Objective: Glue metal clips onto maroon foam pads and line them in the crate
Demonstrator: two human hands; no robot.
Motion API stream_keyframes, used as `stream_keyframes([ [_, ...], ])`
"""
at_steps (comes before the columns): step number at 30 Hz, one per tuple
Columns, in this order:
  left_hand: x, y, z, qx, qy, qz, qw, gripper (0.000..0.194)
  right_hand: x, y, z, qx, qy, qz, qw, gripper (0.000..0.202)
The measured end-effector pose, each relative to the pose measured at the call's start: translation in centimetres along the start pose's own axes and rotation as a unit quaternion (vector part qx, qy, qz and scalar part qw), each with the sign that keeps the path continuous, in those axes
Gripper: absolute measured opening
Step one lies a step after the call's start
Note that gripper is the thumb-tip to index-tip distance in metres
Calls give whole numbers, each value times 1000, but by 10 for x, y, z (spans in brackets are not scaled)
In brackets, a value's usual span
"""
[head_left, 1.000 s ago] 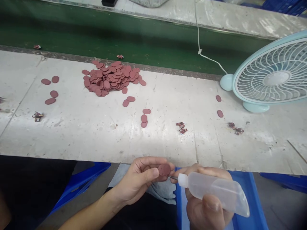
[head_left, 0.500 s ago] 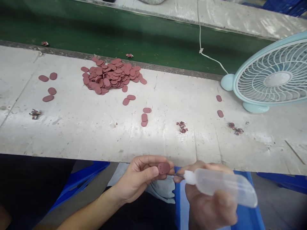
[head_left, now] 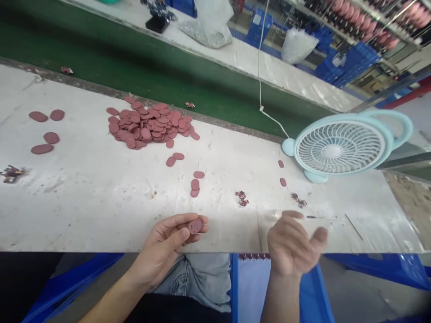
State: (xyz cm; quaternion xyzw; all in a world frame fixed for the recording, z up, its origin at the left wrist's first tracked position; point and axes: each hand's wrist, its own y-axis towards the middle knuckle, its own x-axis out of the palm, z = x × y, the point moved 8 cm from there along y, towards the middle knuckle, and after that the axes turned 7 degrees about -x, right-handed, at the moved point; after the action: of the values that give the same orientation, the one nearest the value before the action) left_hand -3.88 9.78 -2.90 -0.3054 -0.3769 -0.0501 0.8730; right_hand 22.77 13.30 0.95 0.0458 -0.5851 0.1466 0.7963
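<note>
My left hand (head_left: 164, 246) pinches a dark red oval disc (head_left: 195, 226) with small holes between thumb and fingers, just over the table's front edge. My right hand (head_left: 294, 244) is over the table's front edge to the right, slightly blurred, fingers apart, and nothing shows in its grip. Beside it lies a thin dark-tipped object (head_left: 312, 217), partly smeared; the squeeze bottle cannot be made out clearly. A large pile of red oval discs (head_left: 151, 123) rests on the white table (head_left: 117, 215), with several loose discs around it.
A light blue fan (head_left: 333, 150) stands at the right, its white cord running back. Small red-brown scraps (head_left: 241, 198) lie mid-table, and a thin stick (head_left: 353, 226) lies at the right. Beyond the green strip (head_left: 215, 92) are plastic bags (head_left: 298, 45). A blue bin (head_left: 313, 296) is below the table edge.
The clear bottle is no longer visible in my right hand, whose fingers have opened. My left hand still holds the disc. The view has shifted, showing more of the background.
</note>
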Motion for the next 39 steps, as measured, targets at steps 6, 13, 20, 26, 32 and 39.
stream_keyframes([
  [6,-14,9,16,21,-43,43,998,21,43,111,57,-158,-829,-42,535,28],
  [13,-13,14,18,12,-75,16,997,21,49,319,102,-147,-966,-65,203,28],
  [20,-22,19,13,17,-89,10,996,29,43,367,123,-142,-989,-48,8,31],
  [26,-19,20,11,12,-79,-6,997,25,45,337,108,-135,-988,-60,-42,28],
  [32,-19,22,8,6,-55,-9,998,24,52,320,86,-137,-986,-57,-74,31],
  [39,-18,18,12,29,-63,-12,998,25,45,346,91,-57,-990,-68,-109,32],
])
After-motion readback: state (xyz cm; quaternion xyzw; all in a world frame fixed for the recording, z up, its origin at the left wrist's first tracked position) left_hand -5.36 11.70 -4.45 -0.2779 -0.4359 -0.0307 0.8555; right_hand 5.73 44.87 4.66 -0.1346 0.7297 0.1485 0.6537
